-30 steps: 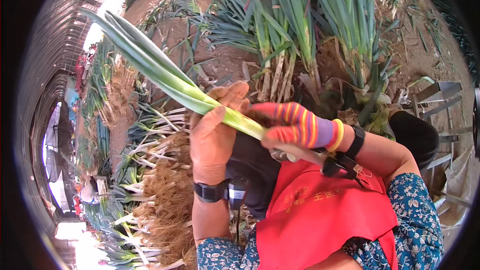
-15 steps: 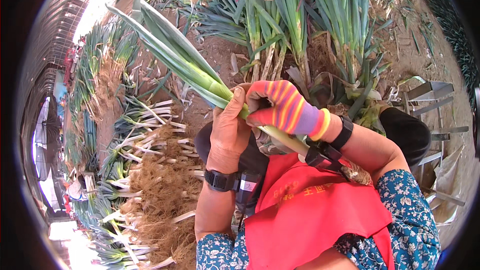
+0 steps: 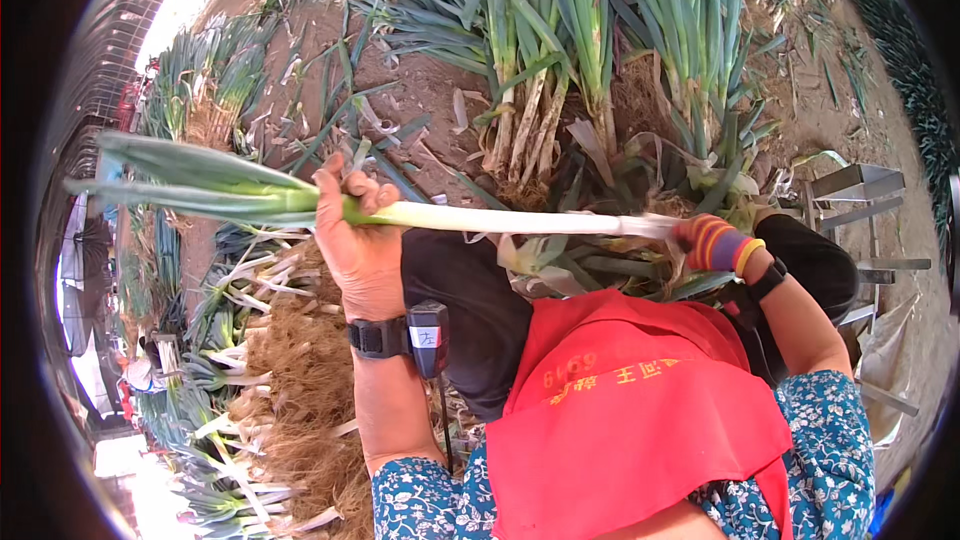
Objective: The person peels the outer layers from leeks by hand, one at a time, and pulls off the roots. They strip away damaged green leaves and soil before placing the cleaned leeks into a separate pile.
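Observation:
A long green onion (image 3: 500,220) lies almost level across the view in front of me, with its leaves to the left and its white stalk to the right. My left hand (image 3: 350,210), bare, is wrapped round it where the green meets the white. My right hand (image 3: 712,243), in a striped glove, is closed at the root end; motion blur hides whether it grips the roots or loose skin there. The white stalk between my hands looks smooth and clean.
Trimmed onions with brown roots (image 3: 300,390) lie in a long pile at my left. Upright bundles of onions (image 3: 600,60) stand ahead, with leaf scraps on the soil. A metal frame (image 3: 860,185) is at the right. Peeled leaves (image 3: 620,265) lie between my knees.
The onion has swung from a diagonal to nearly level. My left hand has moved left with it, and my right hand has gone right to its root end, baring the white stalk.

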The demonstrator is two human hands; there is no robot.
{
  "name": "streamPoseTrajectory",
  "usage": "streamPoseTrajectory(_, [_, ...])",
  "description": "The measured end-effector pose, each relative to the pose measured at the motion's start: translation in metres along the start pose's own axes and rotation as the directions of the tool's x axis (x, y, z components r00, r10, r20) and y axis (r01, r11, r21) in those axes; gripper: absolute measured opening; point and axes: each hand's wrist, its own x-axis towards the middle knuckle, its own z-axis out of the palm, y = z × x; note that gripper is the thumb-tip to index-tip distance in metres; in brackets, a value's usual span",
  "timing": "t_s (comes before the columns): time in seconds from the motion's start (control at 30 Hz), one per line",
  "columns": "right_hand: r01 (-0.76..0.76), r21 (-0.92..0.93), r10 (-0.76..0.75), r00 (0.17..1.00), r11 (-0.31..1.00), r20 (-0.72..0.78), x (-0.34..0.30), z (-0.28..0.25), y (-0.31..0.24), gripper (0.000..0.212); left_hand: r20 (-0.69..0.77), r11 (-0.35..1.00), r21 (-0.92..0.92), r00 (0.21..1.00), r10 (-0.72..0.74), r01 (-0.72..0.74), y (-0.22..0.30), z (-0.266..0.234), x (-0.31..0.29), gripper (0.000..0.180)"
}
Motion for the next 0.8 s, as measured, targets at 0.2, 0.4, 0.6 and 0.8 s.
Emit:
streamPoseTrajectory(0.2, [-0.157,-0.492,0.286,0.938,0.856,0.197,-0.018,0.022,0.054,0.038,-0.087,0.996,0.009,0.992,0.093,-0.092,0.022,-0.004,-0.002,0.026])
streamPoseTrajectory(0.4, [0.436,0.434,-0.231,0.864,0.789,-0.447,0.072,-0.004,-0.086,0.058,-0.169,0.969,-0.228,0.984,0.058,-0.096,-0.003,-0.007,0.006,0.01])
streamPoseTrajectory(0.6, [0.031,0.931,-0.157,0.983,-0.365,-0.095,0.116,-0.028,-0.186,0.03,-0.209,0.933,-0.36,0.976,-0.056,-0.024,-0.022,-0.03,0.003,0.011])
streamPoseTrajectory(0.8, [0.25,0.831,-0.212,0.964,0.496,-0.163,0.082,0.005,-0.06,0.019,-0.221,0.945,-0.328,0.973,-0.07,-0.006,0.004,-0.075,0.0,0.011])
